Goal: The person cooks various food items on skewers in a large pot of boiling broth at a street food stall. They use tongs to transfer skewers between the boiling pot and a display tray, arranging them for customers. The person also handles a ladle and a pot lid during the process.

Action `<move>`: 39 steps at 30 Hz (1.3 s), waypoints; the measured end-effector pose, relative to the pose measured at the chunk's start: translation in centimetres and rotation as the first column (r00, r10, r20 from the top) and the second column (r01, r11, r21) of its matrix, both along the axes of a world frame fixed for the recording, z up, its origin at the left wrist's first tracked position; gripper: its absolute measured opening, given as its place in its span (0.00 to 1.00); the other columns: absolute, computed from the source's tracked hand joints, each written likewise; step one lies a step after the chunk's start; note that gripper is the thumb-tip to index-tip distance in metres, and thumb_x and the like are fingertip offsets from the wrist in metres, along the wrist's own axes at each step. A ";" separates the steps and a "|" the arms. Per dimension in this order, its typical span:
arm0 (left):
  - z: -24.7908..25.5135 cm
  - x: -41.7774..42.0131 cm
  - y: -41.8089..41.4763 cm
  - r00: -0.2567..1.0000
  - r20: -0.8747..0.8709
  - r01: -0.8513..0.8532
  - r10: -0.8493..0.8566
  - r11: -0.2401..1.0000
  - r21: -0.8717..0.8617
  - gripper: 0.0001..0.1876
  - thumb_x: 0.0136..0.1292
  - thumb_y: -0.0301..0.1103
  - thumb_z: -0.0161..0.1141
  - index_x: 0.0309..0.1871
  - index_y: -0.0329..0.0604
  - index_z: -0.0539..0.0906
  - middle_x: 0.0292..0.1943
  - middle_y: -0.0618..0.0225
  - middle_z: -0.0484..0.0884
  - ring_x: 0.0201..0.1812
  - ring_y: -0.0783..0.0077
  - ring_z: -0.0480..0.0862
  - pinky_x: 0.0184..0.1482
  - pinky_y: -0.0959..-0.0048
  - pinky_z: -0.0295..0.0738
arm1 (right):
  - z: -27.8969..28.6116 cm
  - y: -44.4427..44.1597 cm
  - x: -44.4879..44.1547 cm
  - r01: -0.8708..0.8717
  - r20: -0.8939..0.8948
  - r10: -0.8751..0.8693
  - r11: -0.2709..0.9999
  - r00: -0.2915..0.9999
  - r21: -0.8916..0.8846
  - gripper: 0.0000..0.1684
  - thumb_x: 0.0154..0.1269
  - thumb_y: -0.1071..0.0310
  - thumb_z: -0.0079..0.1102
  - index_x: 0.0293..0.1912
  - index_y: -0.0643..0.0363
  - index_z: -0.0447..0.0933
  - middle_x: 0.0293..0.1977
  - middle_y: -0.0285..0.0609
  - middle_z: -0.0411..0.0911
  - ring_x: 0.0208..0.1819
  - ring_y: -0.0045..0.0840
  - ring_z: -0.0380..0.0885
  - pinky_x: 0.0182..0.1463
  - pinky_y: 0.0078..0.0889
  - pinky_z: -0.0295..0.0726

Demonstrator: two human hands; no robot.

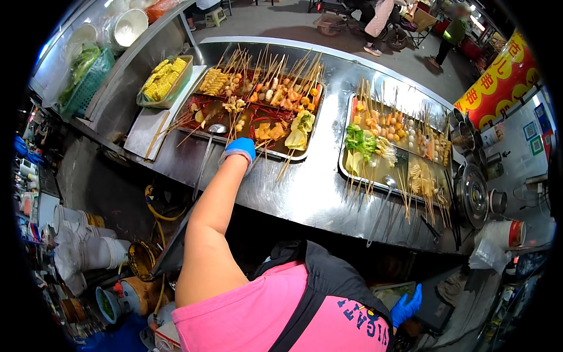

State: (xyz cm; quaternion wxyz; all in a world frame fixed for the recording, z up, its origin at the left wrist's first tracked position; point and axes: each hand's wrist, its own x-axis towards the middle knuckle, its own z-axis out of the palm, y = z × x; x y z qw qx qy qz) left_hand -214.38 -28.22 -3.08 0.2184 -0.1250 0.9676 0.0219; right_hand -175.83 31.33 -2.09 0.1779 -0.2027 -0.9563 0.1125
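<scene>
My left hand (pixel 239 148), in a blue glove with clear plastic at the wrist, reaches to the near edge of the left steel tray (pixel 313 143). Wooden skewer sticks lie beside it; its fingertips are hidden, so a hold cannot be told. The tray holds skewered food in red, chilli-filled broth. Left of the hand, a steel ladle (pixel 217 128) rests in it. My right hand (pixel 405 306), also blue-gloved, hangs low at the right with fingers apart and nothing in it. Another steel tray (pixel 342 160) holds skewers in paler broth, with a second ladle (pixel 389 180).
A basket of yellow noodles (pixel 166 79) stands behind a white board (pixel 145 132) at the left. A round steel lid (pixel 474 196) and pots sit at the counter's right end. Below left are white buckets (pixel 96 251) and a yellow hose (pixel 163 215). People and a scooter are beyond the counter.
</scene>
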 end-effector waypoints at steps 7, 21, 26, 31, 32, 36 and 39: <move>0.7 0.4 -0.2 0.999 0.040 0.006 -0.005 1.000 -0.010 0.15 0.65 0.32 0.48 0.50 0.42 0.83 0.52 0.53 0.80 0.51 0.51 0.81 0.51 0.57 0.78 | 0.1 -1.1 -0.3 0.014 0.050 -0.013 1.000 0.999 -0.009 0.29 0.65 0.65 0.49 0.63 0.64 0.65 0.61 0.53 0.66 0.62 0.44 0.65 0.66 0.41 0.61; 4.1 -1.2 6.1 0.994 0.108 0.026 -0.017 0.996 -0.082 0.17 0.64 0.42 0.51 0.49 0.48 0.84 0.51 0.57 0.82 0.51 0.53 0.82 0.51 0.62 0.77 | -0.8 -1.3 -0.3 0.051 0.094 -0.043 0.995 0.995 -0.085 0.28 0.64 0.67 0.51 0.64 0.60 0.66 0.61 0.51 0.66 0.63 0.42 0.64 0.67 0.41 0.59; 0.4 -2.5 3.1 0.991 0.030 -0.130 0.128 0.987 0.090 0.16 0.63 0.37 0.51 0.50 0.42 0.83 0.54 0.52 0.79 0.53 0.49 0.80 0.54 0.55 0.74 | -0.9 -1.3 0.1 0.054 0.055 -0.051 0.998 0.997 -0.040 0.28 0.64 0.67 0.51 0.64 0.60 0.66 0.61 0.51 0.66 0.62 0.42 0.64 0.67 0.42 0.59; -1.0 -4.5 -3.6 0.998 0.058 -0.013 0.003 0.985 0.173 0.17 0.58 0.40 0.53 0.41 0.39 0.85 0.45 0.47 0.81 0.46 0.48 0.81 0.49 0.56 0.76 | -1.4 -0.9 1.0 0.042 0.063 -0.038 0.997 0.997 -0.066 0.28 0.63 0.69 0.50 0.63 0.61 0.66 0.61 0.51 0.66 0.62 0.43 0.64 0.67 0.42 0.58; -2.3 -5.0 -6.1 0.999 0.000 0.052 -0.052 0.986 0.155 0.17 0.58 0.42 0.52 0.39 0.40 0.85 0.44 0.48 0.82 0.45 0.49 0.82 0.49 0.56 0.75 | -1.5 -0.7 0.6 0.039 0.068 -0.033 0.996 0.997 -0.079 0.28 0.63 0.70 0.51 0.64 0.62 0.66 0.61 0.51 0.67 0.62 0.43 0.64 0.67 0.42 0.58; 0.0 -5.8 -6.2 0.995 -0.089 -0.008 0.035 0.959 0.283 0.15 0.60 0.38 0.55 0.30 0.36 0.85 0.23 0.59 0.84 0.27 0.66 0.85 0.36 0.68 0.79 | -1.5 -1.1 0.5 0.066 0.095 -0.056 0.991 0.994 -0.115 0.30 0.61 0.73 0.52 0.64 0.62 0.66 0.61 0.51 0.67 0.63 0.42 0.64 0.68 0.41 0.57; 1.4 -5.0 -6.5 0.934 -0.135 0.352 -0.331 0.917 0.188 0.15 0.60 0.39 0.55 0.32 0.35 0.84 0.22 0.61 0.84 0.24 0.68 0.84 0.34 0.69 0.78 | -1.6 -1.1 0.2 0.054 0.087 -0.045 0.992 0.995 -0.110 0.30 0.60 0.74 0.52 0.64 0.62 0.66 0.62 0.50 0.66 0.63 0.42 0.63 0.68 0.40 0.57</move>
